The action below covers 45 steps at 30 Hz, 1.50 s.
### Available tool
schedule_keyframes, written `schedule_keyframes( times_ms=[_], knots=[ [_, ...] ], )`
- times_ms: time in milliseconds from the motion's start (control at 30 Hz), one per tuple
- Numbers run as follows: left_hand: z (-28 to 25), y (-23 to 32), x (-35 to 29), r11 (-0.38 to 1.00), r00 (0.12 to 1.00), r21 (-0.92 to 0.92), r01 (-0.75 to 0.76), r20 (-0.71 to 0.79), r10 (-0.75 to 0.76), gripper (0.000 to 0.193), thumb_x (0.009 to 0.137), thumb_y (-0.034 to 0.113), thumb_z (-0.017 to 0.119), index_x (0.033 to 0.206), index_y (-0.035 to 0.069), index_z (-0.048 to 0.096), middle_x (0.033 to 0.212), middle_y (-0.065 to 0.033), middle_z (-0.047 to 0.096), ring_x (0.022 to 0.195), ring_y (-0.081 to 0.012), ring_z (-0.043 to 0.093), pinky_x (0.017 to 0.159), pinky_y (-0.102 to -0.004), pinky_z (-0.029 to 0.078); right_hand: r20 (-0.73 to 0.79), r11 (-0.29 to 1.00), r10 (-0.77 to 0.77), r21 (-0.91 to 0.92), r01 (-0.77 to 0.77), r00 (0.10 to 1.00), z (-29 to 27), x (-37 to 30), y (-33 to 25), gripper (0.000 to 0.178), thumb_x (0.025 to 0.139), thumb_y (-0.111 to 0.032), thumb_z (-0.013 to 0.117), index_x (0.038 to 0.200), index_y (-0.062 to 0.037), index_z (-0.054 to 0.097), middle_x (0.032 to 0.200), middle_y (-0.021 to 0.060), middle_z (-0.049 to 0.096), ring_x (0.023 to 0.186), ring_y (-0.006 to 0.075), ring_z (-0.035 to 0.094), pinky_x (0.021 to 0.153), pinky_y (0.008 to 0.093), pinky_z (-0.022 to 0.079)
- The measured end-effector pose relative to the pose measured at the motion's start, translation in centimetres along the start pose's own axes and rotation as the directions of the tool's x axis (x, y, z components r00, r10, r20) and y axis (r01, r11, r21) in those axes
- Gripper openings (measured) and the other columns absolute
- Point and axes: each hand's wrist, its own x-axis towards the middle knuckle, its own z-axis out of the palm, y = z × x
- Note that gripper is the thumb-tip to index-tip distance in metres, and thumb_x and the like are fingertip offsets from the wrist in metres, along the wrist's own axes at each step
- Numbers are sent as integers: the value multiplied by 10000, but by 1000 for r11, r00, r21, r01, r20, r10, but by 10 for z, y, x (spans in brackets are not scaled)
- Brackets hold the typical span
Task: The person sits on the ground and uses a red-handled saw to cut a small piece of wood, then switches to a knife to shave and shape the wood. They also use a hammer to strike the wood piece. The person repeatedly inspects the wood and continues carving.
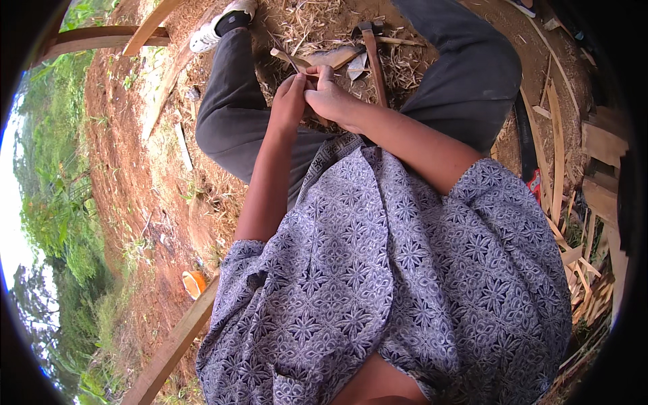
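My left hand (290, 98) and my right hand (331, 96) meet between my bent knees, fingers closed and touching. A thin, dark, narrow strip (293, 64) sticks out from between the fingertips, pointing away and to the left. It appears to be in my left fingers; whether it is a blade or a stick, I cannot tell. Whatever my right fingers pinch is hidden. Just beyond the hands lies a piece of wood (336, 57) on the ground. To its right rests a hammer-like or hatchet-like tool (374, 64), its wooden handle running toward my right forearm.
Wood shavings (405, 67) cover the ground around my legs. Long wooden strips (557, 148) and split pieces (586, 290) pile up at the right. A timber beam (172, 344) slants at the lower left, near an orange container (194, 284). Boards (152, 27) cross the upper left.
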Motion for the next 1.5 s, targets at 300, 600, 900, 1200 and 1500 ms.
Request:
schedule_keyframes(
  times_ms=[300, 600, 900, 1200, 1500],
  knots=[
    [-64, -3, 11, 959, 959, 155, 236, -196, -204, 351, 1095, 344, 409, 1034, 56, 601, 759, -24, 577, 626, -147, 567, 559, -325, 502, -76, 773, -81, -634, 14, 994, -97, 45, 34, 553, 860, -429, 741, 1191, -3, 620, 981, 143, 755, 966, 270, 728, 865, 386, 557],
    [-79, 8, 18, 870, 987, 483, 101, -162, -24, 416, 1099, 387, 382, 997, 36, 581, 645, -8, 491, 461, -137, 466, 442, -322, 417, -315, 354, 114, -873, -335, 942, -147, 66, 79, 682, 781, -603, 812, 1105, -23, 657, 999, 187, 747, 769, 251, 766, 735, 381, 604],
    [-43, 22, 27, 570, 974, 818, -79, -58, 219, 433, 1060, 345, 418, 1016, -18, 649, 939, -276, 693, 917, -486, 668, 874, -527, 513, -429, 858, 65, -437, -270, 901, -161, 49, 40, 242, 1017, -275, 597, 1086, -51, 658, 822, -3, 623, 659, 80, 593, 523, 248, 473],
    [-46, 8, 44, 219, 953, 953, -210, 149, 265, 214, 943, 117, 521, 967, -57, 642, 932, -236, 692, 880, -415, 715, 770, -471, 603, -54, 968, -142, -218, 127, 988, -95, -60, -80, 443, 1131, -403, 411, 1251, -23, 602, 701, -60, 427, 494, 12, 376, 437, 189, 346],
    [-50, -5, 44, 21, 917, 956, -292, 273, 291, 116, 857, 87, 593, 889, -5, 654, 841, -144, 678, 793, -294, 731, 651, -378, 620, 12, 868, 20, -496, -11, 1000, -86, -60, -67, 405, 1134, -353, 419, 1258, -19, 610, 684, -82, 397, 496, -7, 352, 417, 181, 312]
  ],
)
